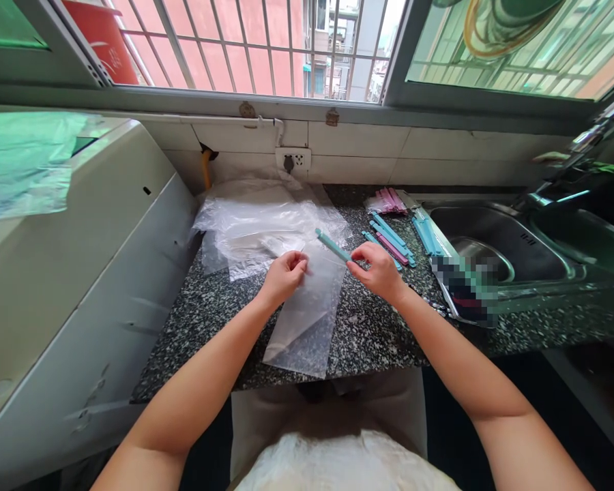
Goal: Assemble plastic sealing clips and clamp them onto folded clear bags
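Observation:
My right hand (379,274) pinches one end of a teal bag sealing clip (332,244), which slants up to the left. Fingertips pressed together, my left hand (286,276) grips the edge of a clear plastic bag (307,334). This bag hangs toward the counter's front edge, between my hands. Behind it lies a heap of clear plastic bags (256,215). To the right of my right hand are loose teal clips (389,230) and a pink clip (391,248).
A speckled granite counter (378,334) carries everything. At the right are a steel sink (486,225), pink clips (389,200) in a pack, more teal clips (426,233) and a partly blurred package (463,293). A wall socket (293,159) with a plug is behind. A white appliance (112,273) borders the left.

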`<state>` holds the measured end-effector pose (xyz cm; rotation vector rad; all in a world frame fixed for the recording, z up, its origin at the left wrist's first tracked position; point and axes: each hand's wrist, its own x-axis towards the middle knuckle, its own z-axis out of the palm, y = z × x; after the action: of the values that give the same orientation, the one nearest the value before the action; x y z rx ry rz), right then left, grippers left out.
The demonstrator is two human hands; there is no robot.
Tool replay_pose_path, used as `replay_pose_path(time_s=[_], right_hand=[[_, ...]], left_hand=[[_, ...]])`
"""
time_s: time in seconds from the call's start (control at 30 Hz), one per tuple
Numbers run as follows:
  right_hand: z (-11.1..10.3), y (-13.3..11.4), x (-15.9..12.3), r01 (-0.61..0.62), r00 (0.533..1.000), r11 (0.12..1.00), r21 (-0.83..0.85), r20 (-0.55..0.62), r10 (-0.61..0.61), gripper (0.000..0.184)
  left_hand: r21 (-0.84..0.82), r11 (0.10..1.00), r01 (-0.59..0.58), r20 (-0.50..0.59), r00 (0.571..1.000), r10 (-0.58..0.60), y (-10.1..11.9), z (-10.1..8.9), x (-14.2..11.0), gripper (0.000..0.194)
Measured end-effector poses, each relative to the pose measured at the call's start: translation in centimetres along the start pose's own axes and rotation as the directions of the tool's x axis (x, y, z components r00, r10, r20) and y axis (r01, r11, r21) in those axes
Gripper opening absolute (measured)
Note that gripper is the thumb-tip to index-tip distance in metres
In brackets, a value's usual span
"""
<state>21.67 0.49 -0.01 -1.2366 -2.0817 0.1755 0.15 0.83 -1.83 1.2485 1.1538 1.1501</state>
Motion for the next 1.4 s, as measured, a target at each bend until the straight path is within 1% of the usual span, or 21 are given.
replay_pose_path(time_s=[0.1,0.23,0.33,0.43,0.57,0.67,0.77,0.9,0.93,1.13,1.27,1.4], right_hand=[[1.0,-0.9,0.2,0.089,0.996,0.994,0.067,0.004,-0.09,0.01],[2.3,-0.4,0.1,0.118,0.993,0.984,0.131,0.007,-0.12,0.005],[2.9,0.3,-0.4,0.082,0.996,0.974,0.213,0.027,-0.09,0.003],[3.1,0.8,-0.7,0.034,0.998,0.96,0.277,0.037,-0.046,0.003],[3.0,1.1,-0.7,-0.036,0.998,0.944,0.328,0.062,0.017,0.006],[3.1,1.1,-0.8,-0.066,0.995,0.935,0.348,0.097,0.034,0.009],[3.2,0.8,-1.0,-0.05,0.995,0.944,0.326,0.096,0.02,0.008],[3.2,0.6,-1.1,-0.026,0.997,0.957,0.29,0.08,0.003,0.006],[3.2,0.6,-1.1,-0.016,0.997,0.96,0.281,0.074,-0.005,0.005],[3.2,0.9,-1.1,0.076,0.996,0.979,0.19,0.023,-0.082,0.004],[3.0,0.9,-1.2,0.075,0.997,0.987,0.145,0.006,-0.077,0.006],[2.9,1.2,-1.2,0.09,0.996,0.994,0.058,0.01,-0.091,0.006]], left_hand=[[0.003,1.0,-0.002,0.011,1.0,0.002,0.2,0.0,-0.1,0.012],[-0.005,1.0,-0.019,0.045,0.999,0.019,0.3,0.1,-0.1,0.012],[-0.016,1.0,-0.013,0.072,0.997,0.014,0.2,0.1,-0.1,0.011],[-0.018,1.0,-0.003,0.086,0.996,0.005,0.2,0.1,-0.1,0.011],[-0.012,1.0,-0.006,0.075,0.997,0.007,0.3,0.0,-0.1,0.012],[-0.011,1.0,-0.011,0.094,0.995,0.012,0.3,0.0,-0.1,0.011],[-0.032,0.999,-0.011,0.114,0.993,0.015,0.0,0.0,0.0,0.01],[-0.09,0.996,0.011,0.095,0.996,-0.003,-0.4,0.1,0.2,0.031],[-0.094,0.995,0.015,0.091,0.996,-0.006,-0.5,0.1,0.2,0.033],[-0.069,0.998,-0.005,0.089,0.996,0.011,-0.4,0.1,0.0,0.034],[-0.061,0.998,-0.035,0.07,0.997,0.04,-0.2,0.1,-0.2,0.034],[-0.056,0.998,-0.022,0.066,0.998,0.026,-0.2,-0.1,0.0,0.027]])
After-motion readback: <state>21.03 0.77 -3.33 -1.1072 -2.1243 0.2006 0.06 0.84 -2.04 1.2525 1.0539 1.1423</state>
